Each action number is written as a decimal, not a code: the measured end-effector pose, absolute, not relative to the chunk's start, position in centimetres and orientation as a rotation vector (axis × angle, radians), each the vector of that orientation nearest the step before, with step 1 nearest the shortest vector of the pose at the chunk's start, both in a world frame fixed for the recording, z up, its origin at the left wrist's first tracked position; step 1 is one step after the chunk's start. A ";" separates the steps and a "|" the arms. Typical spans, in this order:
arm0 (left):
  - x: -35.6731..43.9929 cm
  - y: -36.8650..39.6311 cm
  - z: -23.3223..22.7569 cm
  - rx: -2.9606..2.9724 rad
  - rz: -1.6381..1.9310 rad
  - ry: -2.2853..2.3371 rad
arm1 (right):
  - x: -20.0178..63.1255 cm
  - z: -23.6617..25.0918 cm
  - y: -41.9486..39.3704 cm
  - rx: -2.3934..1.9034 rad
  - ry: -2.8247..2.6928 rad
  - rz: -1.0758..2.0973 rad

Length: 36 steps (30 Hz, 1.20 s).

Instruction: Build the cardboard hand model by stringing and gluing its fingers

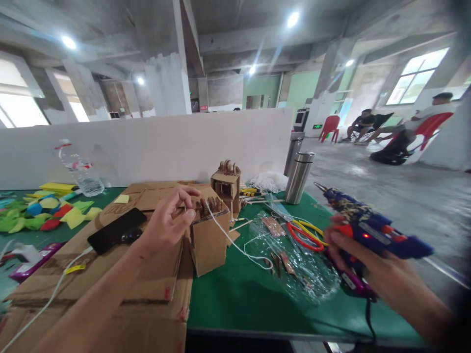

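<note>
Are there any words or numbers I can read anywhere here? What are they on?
None can be read for sure.
Green sign by the far wall: glowing marks, too small to read.
Red sign on the back wall: blurred.
Bottle label: red and white, blurred.
Cardboard under the left hand: faint printed outlines and red marks, not readable.
Glue gun in the right hand: pattern only, no readable words.

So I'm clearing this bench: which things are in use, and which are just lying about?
In use:
glue gun in right hand
white string pinched by left hand
cardboard box

Lying about:
phone
water bottle
steel flask
coloured paper
</note>
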<state>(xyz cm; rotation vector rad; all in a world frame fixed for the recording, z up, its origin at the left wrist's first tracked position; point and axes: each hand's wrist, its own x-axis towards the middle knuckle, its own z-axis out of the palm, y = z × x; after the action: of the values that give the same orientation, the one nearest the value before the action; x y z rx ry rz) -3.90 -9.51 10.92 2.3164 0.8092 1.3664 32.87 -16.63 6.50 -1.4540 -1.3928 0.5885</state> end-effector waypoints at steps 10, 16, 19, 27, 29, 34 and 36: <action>-4.3 -10.0 10.0 2.283 1.475 0.780 | 22.4 6.0 -19.6 -1.189 -1.461 1.132; -4.8 -9.7 9.7 2.180 1.440 0.732 | 19.0 6.4 -18.8 -1.301 -1.545 1.089; -5.0 -9.6 9.6 2.153 1.427 0.708 | 18.1 7.2 -18.8 -1.329 -1.546 1.093; -5.2 -9.3 9.7 2.128 1.397 0.725 | 17.1 7.7 -18.4 -1.369 -1.555 1.091; -5.2 -9.4 9.7 2.125 1.401 0.741 | 17.0 7.8 -18.4 -1.349 -1.596 1.091; -5.1 -9.6 9.9 2.119 1.407 0.746 | 16.8 8.3 -18.3 -1.372 -1.657 1.031; -5.1 -9.7 9.9 2.126 1.407 0.756 | 16.8 8.2 -18.3 -1.398 -1.640 1.015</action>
<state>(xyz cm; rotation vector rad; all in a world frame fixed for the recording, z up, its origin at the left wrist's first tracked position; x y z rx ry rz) -5.06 -9.66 9.95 2.1264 0.7558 1.4072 16.76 -18.32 8.23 -1.3979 -1.6403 1.0146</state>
